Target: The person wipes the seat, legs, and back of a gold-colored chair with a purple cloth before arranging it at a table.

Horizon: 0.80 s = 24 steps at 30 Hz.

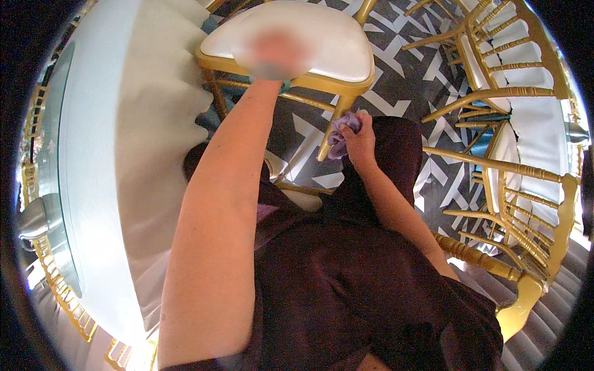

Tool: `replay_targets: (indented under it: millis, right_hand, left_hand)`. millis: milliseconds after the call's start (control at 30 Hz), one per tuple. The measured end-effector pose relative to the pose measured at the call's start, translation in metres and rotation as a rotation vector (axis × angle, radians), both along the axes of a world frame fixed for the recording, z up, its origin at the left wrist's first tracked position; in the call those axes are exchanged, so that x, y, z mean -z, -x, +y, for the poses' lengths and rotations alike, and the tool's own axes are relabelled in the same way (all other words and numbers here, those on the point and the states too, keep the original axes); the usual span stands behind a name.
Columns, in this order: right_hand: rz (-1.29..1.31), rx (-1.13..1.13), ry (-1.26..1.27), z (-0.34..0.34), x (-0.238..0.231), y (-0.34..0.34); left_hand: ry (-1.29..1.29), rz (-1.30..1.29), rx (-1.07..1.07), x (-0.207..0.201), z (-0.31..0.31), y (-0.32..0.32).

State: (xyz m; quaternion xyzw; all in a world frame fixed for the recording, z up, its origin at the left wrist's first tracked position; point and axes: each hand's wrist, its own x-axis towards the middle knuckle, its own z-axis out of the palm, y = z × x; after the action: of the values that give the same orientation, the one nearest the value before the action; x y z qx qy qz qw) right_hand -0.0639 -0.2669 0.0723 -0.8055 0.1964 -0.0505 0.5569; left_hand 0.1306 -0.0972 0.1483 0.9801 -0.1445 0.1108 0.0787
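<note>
My left arm stretches forward to a gold chair with a white padded seat (337, 52). At its end my left hand (278, 46) is over the seat, but a blurred patch hides its fingers. A green band circles that wrist. My right hand (362, 143) is closed around a crumpled purple cloth (339, 137), beside the chair's gold front leg (328, 145). Whether the cloth touches the leg I cannot tell.
On the left stands a table with a pale top (93, 185) and a beige draped cloth (164, 142). More gold chairs (495, 157) line the right side. Below lies a black-and-white patterned floor (396, 68). A gold turned spindle (476, 255) is close by my right elbow.
</note>
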Motion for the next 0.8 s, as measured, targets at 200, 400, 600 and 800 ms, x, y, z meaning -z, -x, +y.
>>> replay_targets:
  millis: [200,400,600,800]
  right_hand:
    - [-0.401,-0.381,0.711,0.012,-0.038,-0.014]
    - [-0.209,-0.479,0.889,0.029,-0.015,-0.031]
    - [-0.212,-0.486,0.932,0.035,0.006,-0.035]
    - [-0.189,-0.643,0.738,0.018,0.020,0.001]
  left_hand:
    - [0.107,-0.011,-0.023,0.012,-0.002,-0.011]
    - [0.060,-0.010,-0.008,0.010,-0.003,-0.012]
    - [-0.029,0.086,-0.027,-0.007,-0.005,-0.004]
    - [-0.033,-0.084,0.013,0.000,0.000,0.005]
